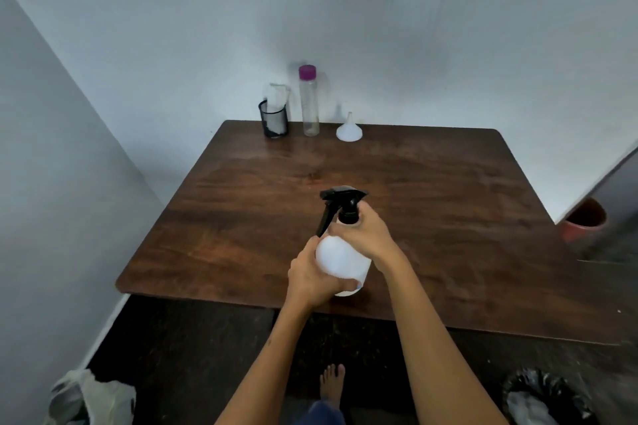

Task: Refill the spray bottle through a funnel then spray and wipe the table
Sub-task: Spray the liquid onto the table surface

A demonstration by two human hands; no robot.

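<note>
On the dark wooden table, left hand grips the light, slick white plastic spray bottle; right hand pinches its neck, the firmest hold

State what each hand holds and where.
Left hand grips the spray bottle low on its body; right hand grips its neck below the black collar.

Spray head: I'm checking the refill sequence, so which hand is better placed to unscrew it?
Right. The right hand grips the spray bottle at its black spray head collar; the left hand holds the body.
</note>
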